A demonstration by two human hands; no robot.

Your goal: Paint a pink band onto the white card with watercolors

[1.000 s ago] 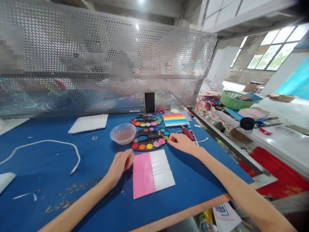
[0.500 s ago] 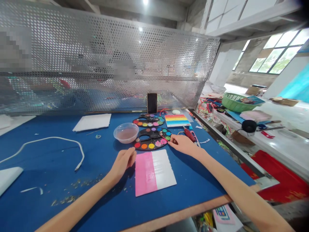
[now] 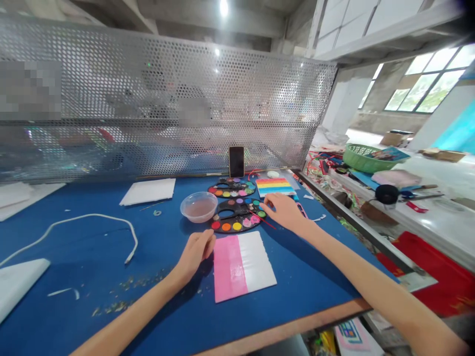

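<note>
My left hand (image 3: 196, 251) rests on the blue table with its fingers curled together, beside the upper left corner of a square board (image 3: 256, 262). The board is pink on its left half and white on its right. My right hand (image 3: 282, 210) hovers at the right edge of the nearer black paint palette (image 3: 234, 206), fingers loosely bent and apart from the brush. A thin red paintbrush (image 3: 267, 224) lies across that palette, its handle sticking out below my right hand. To the palette's left is a clear bowl of cloudy water (image 3: 199, 207).
Behind lie a second palette (image 3: 232, 188), a striped rainbow board (image 3: 274, 187) and an upright phone (image 3: 236, 162). White sheets (image 3: 148, 192) and a white cable (image 3: 92, 216) occupy the left side. A perforated metal screen (image 3: 166, 109) closes off the back.
My right hand has let go of the red paintbrush and moved slightly up and right. The brush now lies on the palette. My left hand keeps its place by the board.
</note>
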